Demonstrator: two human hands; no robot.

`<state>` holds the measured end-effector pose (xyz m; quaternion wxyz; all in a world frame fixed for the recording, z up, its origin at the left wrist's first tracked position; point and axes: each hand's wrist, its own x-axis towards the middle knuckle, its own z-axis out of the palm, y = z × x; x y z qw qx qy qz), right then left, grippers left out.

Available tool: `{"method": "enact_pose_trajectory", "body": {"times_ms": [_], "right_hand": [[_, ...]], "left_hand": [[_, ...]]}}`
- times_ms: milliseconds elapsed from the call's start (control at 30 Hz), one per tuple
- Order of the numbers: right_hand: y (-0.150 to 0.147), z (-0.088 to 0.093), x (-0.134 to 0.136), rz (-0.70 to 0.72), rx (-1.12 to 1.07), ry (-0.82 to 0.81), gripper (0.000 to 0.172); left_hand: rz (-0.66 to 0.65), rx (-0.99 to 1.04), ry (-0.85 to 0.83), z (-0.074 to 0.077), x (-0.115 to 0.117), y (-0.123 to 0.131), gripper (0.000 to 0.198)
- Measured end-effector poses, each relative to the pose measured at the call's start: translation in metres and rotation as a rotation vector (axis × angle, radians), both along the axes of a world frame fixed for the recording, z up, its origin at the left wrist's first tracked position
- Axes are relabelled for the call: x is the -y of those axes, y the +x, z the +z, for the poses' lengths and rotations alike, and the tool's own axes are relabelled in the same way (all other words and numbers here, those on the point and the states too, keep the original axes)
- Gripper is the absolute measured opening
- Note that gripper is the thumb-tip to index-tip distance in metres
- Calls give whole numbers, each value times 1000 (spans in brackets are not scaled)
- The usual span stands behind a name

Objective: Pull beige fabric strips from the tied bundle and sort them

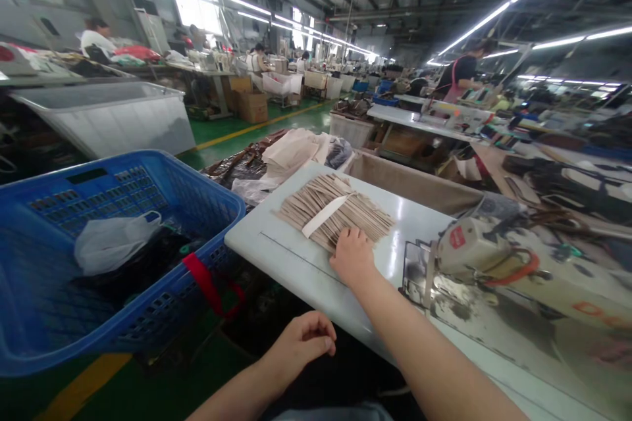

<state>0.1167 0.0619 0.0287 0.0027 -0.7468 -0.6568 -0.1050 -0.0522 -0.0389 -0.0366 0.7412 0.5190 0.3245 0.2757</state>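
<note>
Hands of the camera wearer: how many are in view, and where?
2. The right hand rests on the banded stack of tan strips on the table; the left hand is loosely curled below the table edge, holding nothing visible. None seems hidden.

Blue basket [210, 185], white bin [113, 120], sewing machine [474, 247], cardboard box [251, 106]

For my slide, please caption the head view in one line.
Right hand on a banded stack of tan strips on the table; left hand curled below.
</note>
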Motion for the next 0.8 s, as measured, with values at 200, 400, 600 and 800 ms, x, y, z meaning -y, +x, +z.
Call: {"method": "enact_pose_trajectory", "body": {"times_ms": [200,400,600,800], "right_hand": [[-5,-5,-5,33,66,2,29],[-10,0,-4,21,64,10,27],[-4,23,1,74,15,31,27],[19,49,8,-16,-138,-18,29]], "left_hand": [[-10,81,-43,-5,4,8,17],[0,107,-53,4,9,14,20],[-22,120,-33,14,4,17,22],[-5,154,-15,24,-6,18,21]]}}
